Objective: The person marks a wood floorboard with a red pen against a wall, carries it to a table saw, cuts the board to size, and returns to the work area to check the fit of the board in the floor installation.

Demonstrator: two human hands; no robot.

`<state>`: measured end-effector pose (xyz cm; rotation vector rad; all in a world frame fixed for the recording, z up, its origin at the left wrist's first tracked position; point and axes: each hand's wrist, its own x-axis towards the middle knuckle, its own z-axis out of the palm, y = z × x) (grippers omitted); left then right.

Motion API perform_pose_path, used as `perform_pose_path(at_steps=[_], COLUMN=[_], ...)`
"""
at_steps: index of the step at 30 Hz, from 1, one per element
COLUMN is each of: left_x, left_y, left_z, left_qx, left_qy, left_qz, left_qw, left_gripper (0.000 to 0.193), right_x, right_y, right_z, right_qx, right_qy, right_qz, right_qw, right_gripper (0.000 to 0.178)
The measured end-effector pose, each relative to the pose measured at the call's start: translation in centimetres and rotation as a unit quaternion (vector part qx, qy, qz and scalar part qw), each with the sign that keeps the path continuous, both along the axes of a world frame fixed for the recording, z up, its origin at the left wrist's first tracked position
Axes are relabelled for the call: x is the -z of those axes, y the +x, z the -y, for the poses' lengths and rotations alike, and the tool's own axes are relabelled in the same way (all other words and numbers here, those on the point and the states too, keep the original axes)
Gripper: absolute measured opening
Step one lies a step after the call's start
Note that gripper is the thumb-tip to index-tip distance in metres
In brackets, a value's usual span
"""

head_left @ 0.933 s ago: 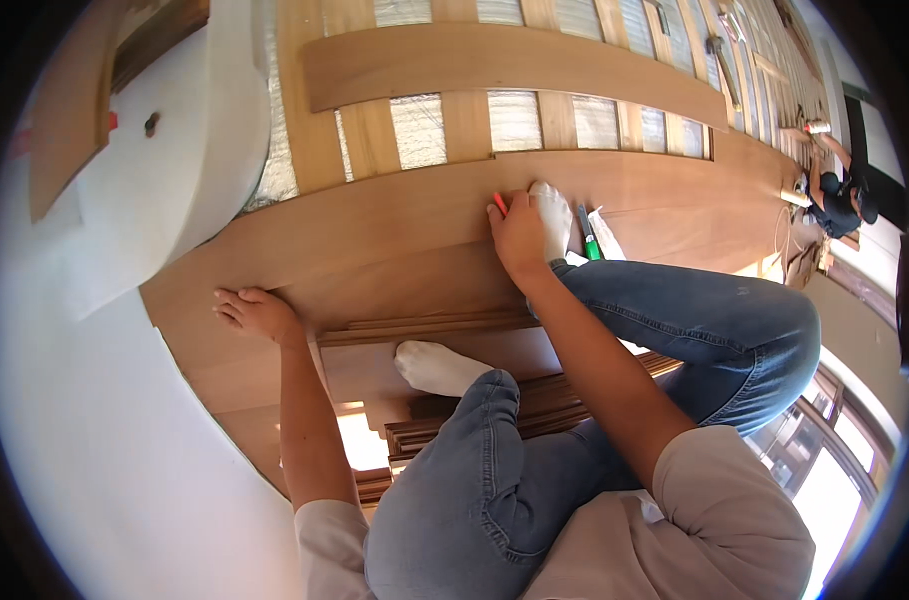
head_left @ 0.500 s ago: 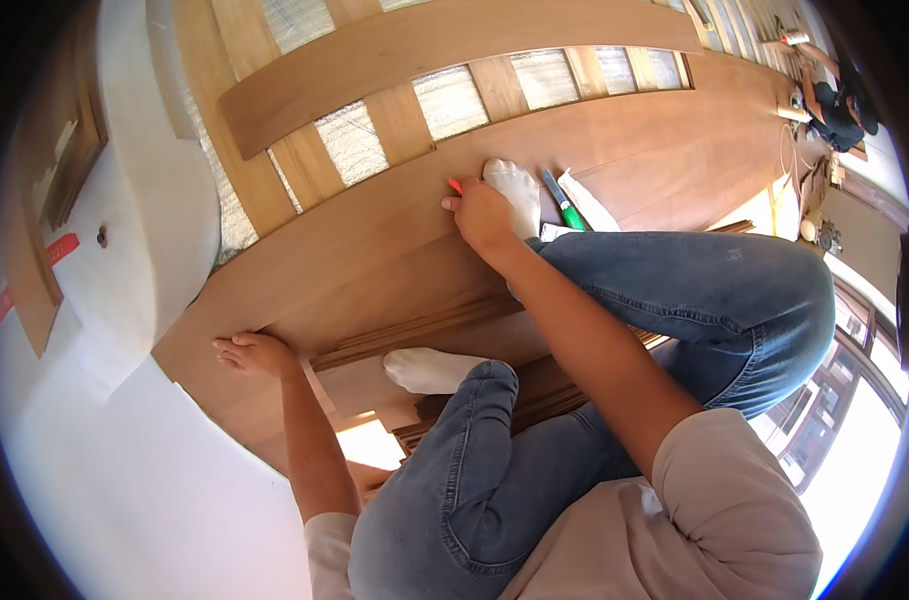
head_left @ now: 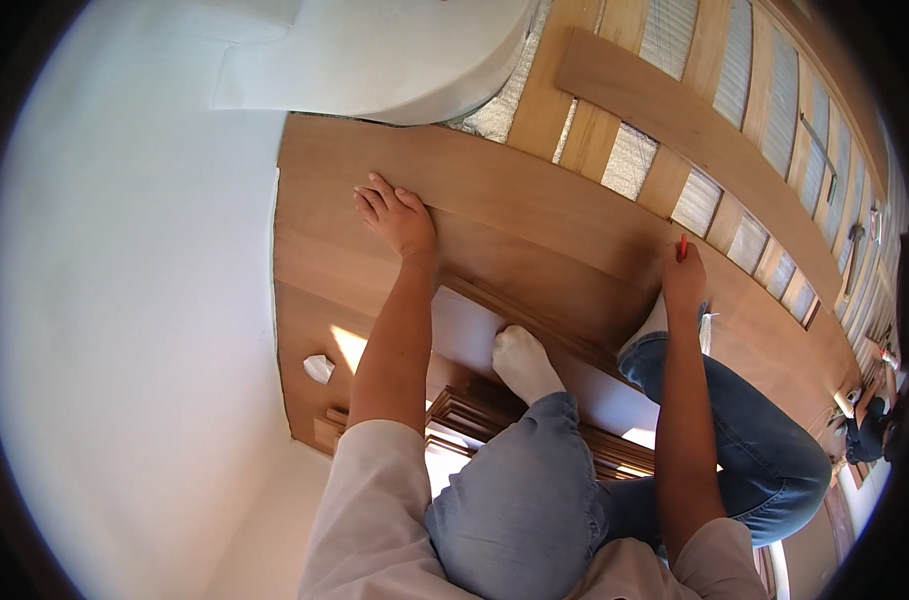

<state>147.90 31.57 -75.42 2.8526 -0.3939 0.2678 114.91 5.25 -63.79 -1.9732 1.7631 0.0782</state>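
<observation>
My left hand [head_left: 399, 215] lies on the laid brown floorboards [head_left: 345, 170], its fingers spread, with nothing in its grasp. Over to the right, my right hand [head_left: 684, 275] is closed around a slim red stick-like tool [head_left: 684, 247], whose tip points up near the floorboards' far edge. Its exact kind is too small to make out. Beyond that edge, pale wooden battens [head_left: 590, 135] run over silvery sheeting [head_left: 630, 160]. A loose plank [head_left: 705, 120] rests crosswise on the battens.
A white wall [head_left: 155, 300] bounds the floorboards on the left, and a curved white base [head_left: 405, 60] on the far side. Stacked planks [head_left: 495, 415] lie by my socked foot. Crumpled white paper [head_left: 319, 369] is near the wall. Another person [head_left: 868, 432] is at far right.
My view has swung left, showing more of the wall. My left hand has opened out flatter on the boards. The right hand keeps hold of the red tool, now pointing more upright.
</observation>
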Motion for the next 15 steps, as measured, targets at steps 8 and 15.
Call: perform_pose_path(at_steps=[8, 15], left_x=[0.3, 0.3], left_y=[-0.4, 0.2], left_z=[0.7, 0.4], left_qx=[-0.006, -0.003], left_qy=[0.018, -0.006], left_qz=[0.011, 0.023], left_qw=[1.0, 1.0], left_gripper=[0.051, 0.052], right_x=[-1.8, -1.5], right_y=[14.3, 28.5], right_z=[-0.8, -6.1], right_qx=[-0.048, -0.127], right_qy=[0.117, 0.252], right_qz=[0.142, 0.337], right_qw=[0.982, 0.898], right_gripper=[0.04, 0.029])
